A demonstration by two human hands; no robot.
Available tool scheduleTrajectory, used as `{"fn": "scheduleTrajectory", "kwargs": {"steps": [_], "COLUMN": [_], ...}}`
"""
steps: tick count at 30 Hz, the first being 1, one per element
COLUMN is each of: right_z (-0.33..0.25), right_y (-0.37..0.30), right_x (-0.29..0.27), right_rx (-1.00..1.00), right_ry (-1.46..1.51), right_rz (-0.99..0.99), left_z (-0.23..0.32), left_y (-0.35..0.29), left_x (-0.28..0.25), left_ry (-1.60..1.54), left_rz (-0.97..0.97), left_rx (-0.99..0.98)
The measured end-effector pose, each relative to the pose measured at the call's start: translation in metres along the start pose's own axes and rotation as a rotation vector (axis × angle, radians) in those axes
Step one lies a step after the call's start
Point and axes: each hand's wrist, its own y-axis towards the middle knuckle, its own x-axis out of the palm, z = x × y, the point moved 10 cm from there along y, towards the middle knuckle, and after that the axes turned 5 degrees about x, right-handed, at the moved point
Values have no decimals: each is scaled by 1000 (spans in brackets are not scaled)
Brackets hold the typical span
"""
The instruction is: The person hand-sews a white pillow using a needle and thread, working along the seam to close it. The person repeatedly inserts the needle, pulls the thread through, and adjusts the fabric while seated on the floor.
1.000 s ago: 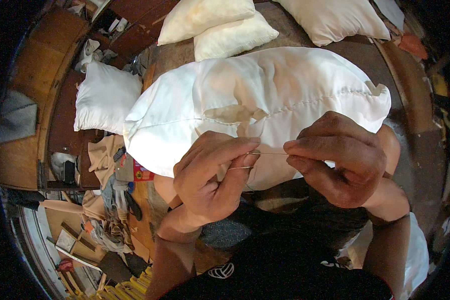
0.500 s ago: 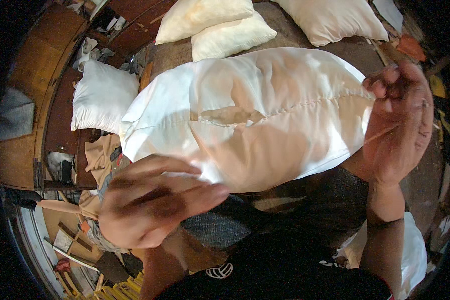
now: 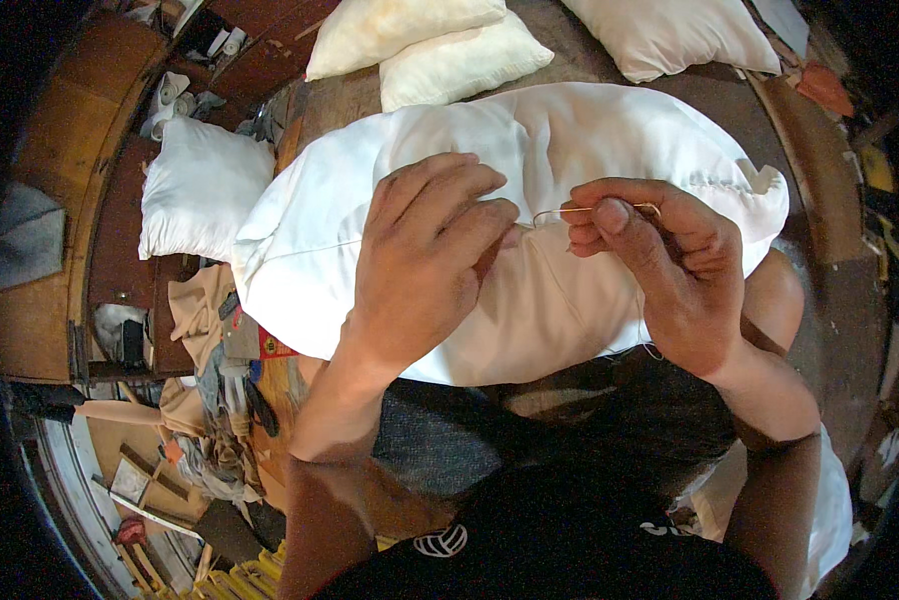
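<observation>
A large, stuffed white pillow point(image 3: 590, 310) lies across my lap, with a seam running along its upper side. My left hand point(image 3: 425, 255) is on the middle of that seam, its fingers curled and closed on the fabric; the fingertips are partly hidden. Just to its right, my right hand point(image 3: 685, 265) pinches a thin curved needle point(image 3: 575, 210) between thumb and fingers. The needle's bent tip points left, close to the seam. Below my right hand a fine thread point(image 3: 652, 350) hangs against the pillow's lower edge.
Two cream pillows point(image 3: 465, 65) lie overlapped at the far side, with another pillow point(image 3: 675, 35) to their right. A smaller white pillow point(image 3: 205, 190) stands at the left by a wooden cabinet point(image 3: 45, 300). Cloths and tools point(image 3: 235, 400) clutter the left side.
My hands have moved in from the pillow's ends to its middle seam. The gap in the seam, seen before, is now covered by my left hand. The needle now shows clearly in my right hand.
</observation>
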Motion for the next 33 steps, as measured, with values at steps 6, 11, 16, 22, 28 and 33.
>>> {"fn": "scheduleTrajectory", "kwargs": {"steps": [6, 11, 16, 22, 28, 33], "right_z": [7, 10, 12, 9, 8, 12], "right_y": [4, 3, 2, 2, 1, 2], "right_x": [5, 6, 4, 9, 10, 10], "right_rx": [4, -13, -36, -34, -37, -12], "right_ry": [-85, -156, -127, -167, -172, -145], "right_rz": [-2, 18, 82, 10, 17, 20], "left_z": [-6, -5, -2, -3, -3, -2], "left_y": [-6, -8, -7, -8, -8, -8], "left_x": [-6, -8, -8, -10, -10, -10], "left_ry": [-32, -62, -73, -76, -85, -83], "left_rz": [54, 73, 71, 90, 78, 68], "left_rx": [-9, -12, -8, -6, -9, -15]}}
